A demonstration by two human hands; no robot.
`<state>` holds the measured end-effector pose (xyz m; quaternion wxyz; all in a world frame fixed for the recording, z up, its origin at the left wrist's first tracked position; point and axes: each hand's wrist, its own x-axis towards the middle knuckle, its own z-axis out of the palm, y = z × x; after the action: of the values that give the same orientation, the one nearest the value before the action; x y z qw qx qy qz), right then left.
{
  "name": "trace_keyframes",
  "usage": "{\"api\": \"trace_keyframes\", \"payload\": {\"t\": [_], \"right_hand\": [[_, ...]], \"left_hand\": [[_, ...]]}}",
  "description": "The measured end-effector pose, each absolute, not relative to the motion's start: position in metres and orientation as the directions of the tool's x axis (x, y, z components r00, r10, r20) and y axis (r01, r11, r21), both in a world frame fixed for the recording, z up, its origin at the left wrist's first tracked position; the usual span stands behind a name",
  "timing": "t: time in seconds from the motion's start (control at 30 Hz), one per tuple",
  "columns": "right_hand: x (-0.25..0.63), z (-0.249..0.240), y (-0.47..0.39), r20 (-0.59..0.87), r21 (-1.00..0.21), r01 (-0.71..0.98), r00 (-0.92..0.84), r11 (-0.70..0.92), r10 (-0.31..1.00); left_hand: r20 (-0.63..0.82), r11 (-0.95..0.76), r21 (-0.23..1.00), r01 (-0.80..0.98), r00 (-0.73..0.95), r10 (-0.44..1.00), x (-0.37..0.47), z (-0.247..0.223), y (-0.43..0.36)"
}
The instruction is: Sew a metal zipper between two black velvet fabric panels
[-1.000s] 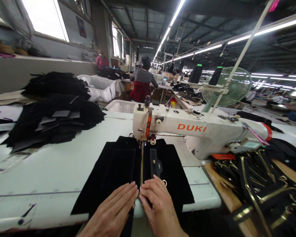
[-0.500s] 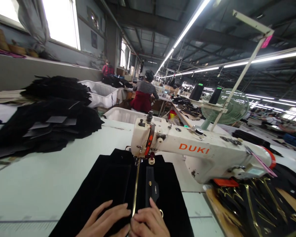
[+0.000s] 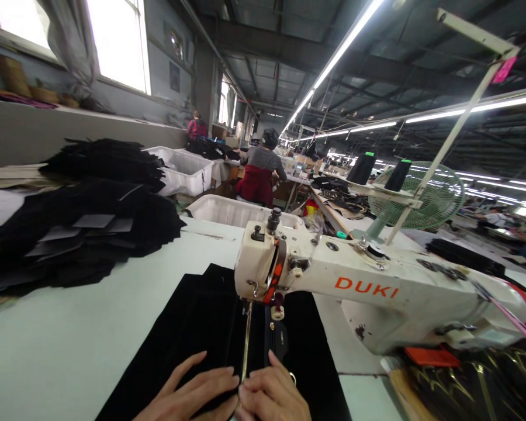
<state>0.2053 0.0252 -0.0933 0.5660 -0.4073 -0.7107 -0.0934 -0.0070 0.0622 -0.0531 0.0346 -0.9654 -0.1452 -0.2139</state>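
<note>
A black fabric panel (image 3: 193,321) lies flat on the table, its far part under the head of a white sewing machine (image 3: 315,269). Down its middle runs a narrow gold zipper (image 3: 246,342), which passes beneath the needle area. My left hand (image 3: 197,393) rests on the panel left of the zipper, fingers stretched out and lying flat. Close beside it, my right hand (image 3: 275,390) has its fingers curled in a pinch at the zipper's near end. A black pocket piece with a small zip pull (image 3: 272,328) sits right of the zipper, partly behind the machine head.
Stacked black fabric pieces (image 3: 83,228) cover the table's left side. White plastic bins (image 3: 188,169) stand beyond. At right lie black pieces with gold zippers (image 3: 477,380) and an orange object (image 3: 432,356). Behind the machine are thread cones (image 3: 362,169) and a green fan (image 3: 438,196). A person (image 3: 263,169) sits ahead.
The view has shifted, so the machine appears lower and farther right. The panel has slid a little farther under the machine, with both hands still on it.
</note>
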Motion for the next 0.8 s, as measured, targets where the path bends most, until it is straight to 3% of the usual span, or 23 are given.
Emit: {"api": "trace_keyframes", "payload": {"t": [0.17,0.33,0.5,0.8], "right_hand": [[0.232,-0.058,0.033,0.728,-0.257,0.638,-0.365,0.725,0.58],[0.235,-0.047,0.043,0.674,-0.322,0.63,-0.371,0.706,0.639],[0.232,-0.045,0.054,0.631,-0.378,0.635,-0.355,0.673,0.69],[0.231,-0.044,0.074,0.572,-0.433,0.695,-0.281,0.575,0.771]], "left_hand": [[0.38,-0.954,0.146,0.261,0.876,0.297,-0.006,-0.046,0.07],[0.41,-0.877,0.309,0.367,0.781,0.471,0.001,-0.051,0.072],[0.249,-0.864,0.306,0.4,0.843,0.478,-0.007,-0.041,0.082],[0.23,-0.855,0.279,0.436,0.835,0.501,0.001,-0.009,0.103]]}}
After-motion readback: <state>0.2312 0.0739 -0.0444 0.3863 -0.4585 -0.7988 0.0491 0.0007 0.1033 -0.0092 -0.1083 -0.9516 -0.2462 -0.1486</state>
